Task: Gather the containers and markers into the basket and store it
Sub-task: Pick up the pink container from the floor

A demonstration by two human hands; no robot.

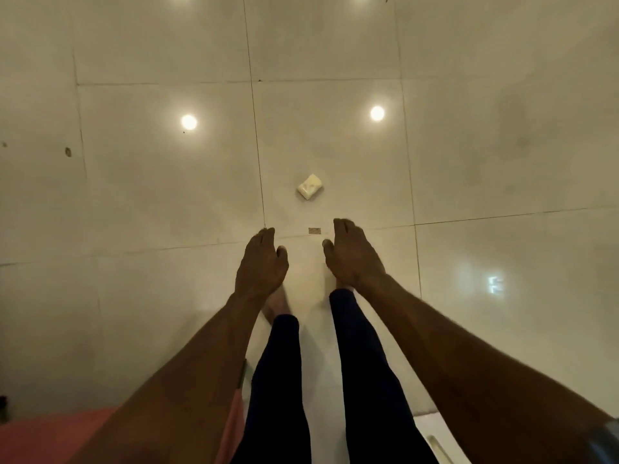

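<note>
I look straight down at a glossy tiled floor. My left hand [261,262] and my right hand [353,254] are stretched out side by side, palms down, fingers loosely together, with nothing in them. A small white rectangular object [310,186] lies on the floor just beyond the fingertips, apart from both hands. No basket, containers or markers are in sight.
My legs in dark trousers [355,363] stand below the hands. A pink surface [50,437] fills the bottom left corner. A small tan tag [314,230] lies on a tile joint between the hands. Ceiling lights reflect off the floor tiles [502,145].
</note>
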